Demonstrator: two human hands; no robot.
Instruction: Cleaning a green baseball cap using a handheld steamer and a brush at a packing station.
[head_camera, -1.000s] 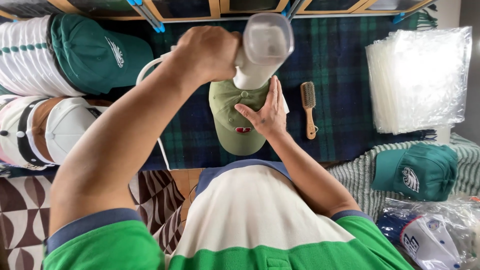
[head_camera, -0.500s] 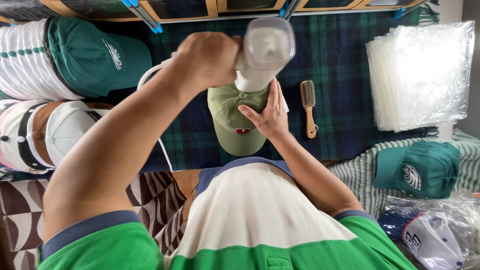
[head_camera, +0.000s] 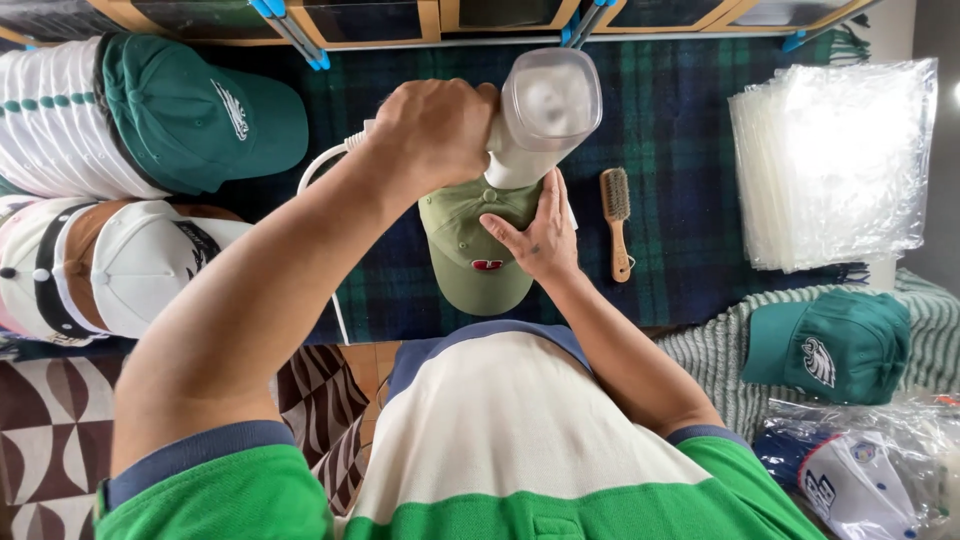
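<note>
An olive green cap (head_camera: 468, 255) with a small red emblem lies on the dark plaid blanket (head_camera: 690, 130). My left hand (head_camera: 432, 130) grips the handle of a white handheld garment steamer (head_camera: 540, 115), held above the cap with its clear tank facing up. A white cord (head_camera: 318, 170) runs off from it to the left. My right hand (head_camera: 540, 230) rests on the cap's crown, fingers spread, pressing it flat just under the steamer head.
A wooden-handled brush (head_camera: 617, 220) lies right of the cap. Stacks of caps (head_camera: 120, 120) sit at left, a pile of clear plastic bags (head_camera: 835, 160) at right, a green cap (head_camera: 830, 345) on a striped cloth, and bagged caps (head_camera: 860, 470) at the lower right.
The view has shifted slightly. My right hand has slid a little down the cap's crown, and the steamer stays over the cap.
</note>
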